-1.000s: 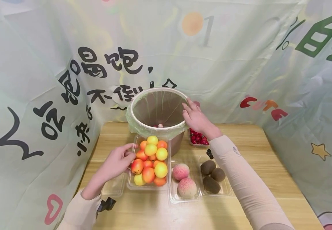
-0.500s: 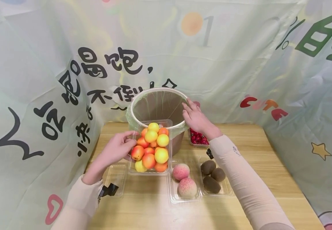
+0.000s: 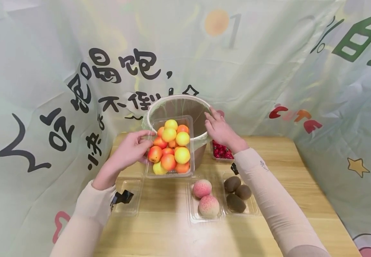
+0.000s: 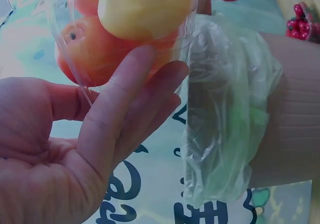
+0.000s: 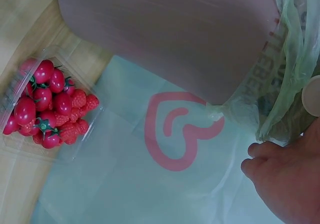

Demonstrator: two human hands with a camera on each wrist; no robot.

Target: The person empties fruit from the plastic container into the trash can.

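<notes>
A: What's filling the back of the scene?
B: Pale printed cloth (image 3: 252, 53) is hanging on the far, left and right sides, and a wood-grain surface (image 3: 159, 228) is stretching below it

A: And the largest thing there?
B: A brown bin (image 3: 185, 107) is standing at the far side, a pale-green liner (image 4: 227, 108) draping over its rim

A: Where's the fruit tray (image 3: 169, 175)?
B: It's tilting above the surface, by the near edge of the bin's mouth

A: What are the fingers doing?
B: The left hand (image 3: 132, 150) is pinching the tray's left side, thumb and fingers closing on its wall; the right hand (image 3: 220, 129) is gripping the bin's right rim, fingers bending over it

A: Any other trays?
B: A clear tray (image 3: 135, 205) is lying near left, a peach tray (image 3: 201, 221) and kiwi tray (image 3: 252, 208) are lying near right, and a berry tray (image 3: 224, 160) is sitting far right of the bin

A: And the fruit?
B: Two peaches (image 3: 209, 205) are resting together, three kiwis (image 3: 235, 203) are clustering, yellow fruits (image 3: 169, 135) and orange-red fruits (image 3: 168, 162) are crowding the raised tray, and small red fruits (image 5: 50, 103) are heaping up
</notes>
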